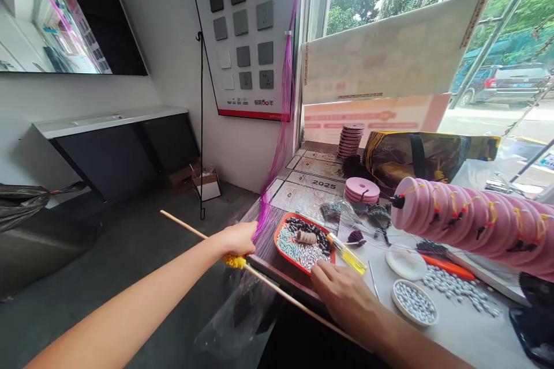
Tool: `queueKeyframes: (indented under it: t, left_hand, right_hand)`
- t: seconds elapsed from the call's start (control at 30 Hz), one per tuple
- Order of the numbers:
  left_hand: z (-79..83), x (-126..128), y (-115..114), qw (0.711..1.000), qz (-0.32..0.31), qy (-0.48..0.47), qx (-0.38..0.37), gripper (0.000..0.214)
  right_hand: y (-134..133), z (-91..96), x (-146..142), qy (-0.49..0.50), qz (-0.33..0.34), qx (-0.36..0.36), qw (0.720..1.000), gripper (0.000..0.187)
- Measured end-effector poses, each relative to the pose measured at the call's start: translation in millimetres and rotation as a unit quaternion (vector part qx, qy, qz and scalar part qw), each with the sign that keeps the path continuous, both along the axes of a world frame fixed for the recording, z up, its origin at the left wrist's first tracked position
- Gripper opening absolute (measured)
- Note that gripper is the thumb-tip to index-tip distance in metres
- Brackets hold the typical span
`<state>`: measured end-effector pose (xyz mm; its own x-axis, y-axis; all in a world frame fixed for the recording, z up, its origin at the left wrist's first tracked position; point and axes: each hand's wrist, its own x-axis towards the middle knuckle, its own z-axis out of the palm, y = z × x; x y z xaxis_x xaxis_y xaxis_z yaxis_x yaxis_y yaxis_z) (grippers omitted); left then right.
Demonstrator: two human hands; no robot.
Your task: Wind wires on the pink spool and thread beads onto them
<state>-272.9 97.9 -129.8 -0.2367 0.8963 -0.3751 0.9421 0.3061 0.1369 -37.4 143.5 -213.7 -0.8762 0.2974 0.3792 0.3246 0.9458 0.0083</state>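
Observation:
My left hand (240, 240) is closed on the lower end of a bundle of thin purple lines (283, 86) that hangs down from above. Just beneath that hand, a long thin wooden stick (285, 294) with a yellow wad (234, 261) on it slants across; whether the fingers grip it too is hidden. My right hand (341, 285) has its fingers curled at the near right edge of an orange tray (277, 236). In this tray are silver bits, pale blue tubes, black pieces and a brownish spool (306, 237). Anything between the right fingertips is hidden.
A yellow-labelled clear tube (346, 253) lies by the tray. Further right are a white dish of grey beads (414, 302), loose beads (461, 288), an orange-handled tool (448, 267) and a row of pink foam spools (467, 213). A dark bag (415, 155) stands behind.

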Motion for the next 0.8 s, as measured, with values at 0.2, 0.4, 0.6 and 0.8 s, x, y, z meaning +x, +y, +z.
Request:
queueKeyframes:
  t: [0.2, 0.4, 0.6, 0.8]
  left_hand:
    - [-7.3, 24, -2, 0.997, -0.037, 0.060, -0.015, 0.046]
    - [-17.0, 59, -10, 0.996, -0.023, 0.081, -0.001, 0.032]
    - [-28.1, 75, -16, 0.998, 0.022, 0.053, 0.039, 0.029]
    - [-34.9, 90, -6, 0.997, 0.043, -0.001, 0.071, 0.028]
  right_hand:
    - [2, 2.0, -5, -0.013, -0.012, 0.001, 1.000, 0.023]
    - [7, 15.3, -14, -0.102, -0.021, -0.022, 0.994, 0.025]
    - [13, 24.0, -17, -0.128, -0.023, -0.030, 0.991, 0.022]
    - [28, 22.0, -16, -0.074, -0.016, -0.005, 0.997, 0.016]
